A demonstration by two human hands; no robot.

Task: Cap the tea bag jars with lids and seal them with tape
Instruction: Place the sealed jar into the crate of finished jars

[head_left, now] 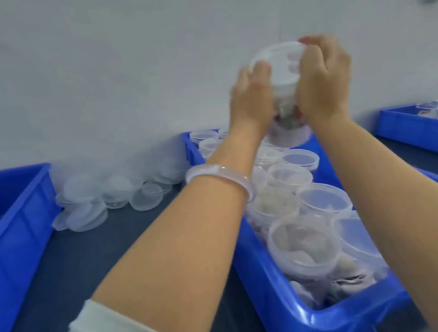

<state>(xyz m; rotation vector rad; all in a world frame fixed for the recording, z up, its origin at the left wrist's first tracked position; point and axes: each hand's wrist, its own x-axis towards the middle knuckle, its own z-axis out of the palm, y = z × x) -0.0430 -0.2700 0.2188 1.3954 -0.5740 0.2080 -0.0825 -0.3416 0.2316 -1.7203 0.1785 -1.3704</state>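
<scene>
Left hand (253, 95) and right hand (322, 80) curl round the clear round plastic jar (291, 131), lifted above the blue plastic bin's (258, 261) far end. Press its translucent lid (277, 53) evenly all round until it seats.

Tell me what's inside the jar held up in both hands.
Coloured tea bags show low through the clear jar wall. The left hand and right hand cover its middle contents.

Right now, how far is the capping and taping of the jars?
Done: a few jars in the blue bin look capped. In hand: left hand and right hand grip a raised jar with a lid on top. Left: open jars in the bin, loose lids on the table, and all taping; no tape shows.
</scene>
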